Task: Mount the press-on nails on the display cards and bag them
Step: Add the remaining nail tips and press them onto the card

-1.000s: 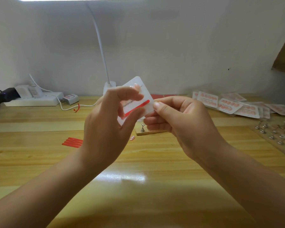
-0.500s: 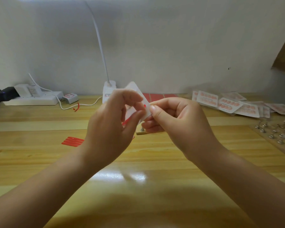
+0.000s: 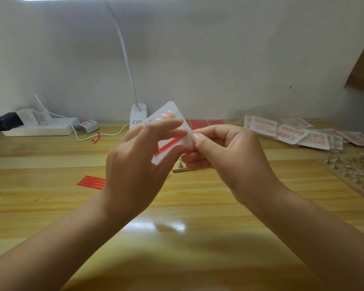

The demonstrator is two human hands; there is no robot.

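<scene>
Card: the white rounded display card (image 3: 172,114) was held tilted in the air between both hands, above the wooden surface (image 3: 177,206), probably angled so the light fell on its face
Left hand (image 3: 139,160): its fingers reached across the card's front while the thumb backed it from below, a grip that steadied the card for the other hand
Right hand (image 3: 223,152): thumb and forefinger pinched at the card's right edge, just where the red adhesive strip (image 3: 172,142) ended, likely picking at its backing
Nails: a few pale pink press-on nails (image 3: 166,115) sat on the card's upper part
Spare strips: four red strips (image 3: 91,182) lay left, within reach
Finished stock: the bagged nail cards (image 3: 290,132) were heaped far right, clear of the work
Stage: mounting only part done, bagging not yet begun
</scene>
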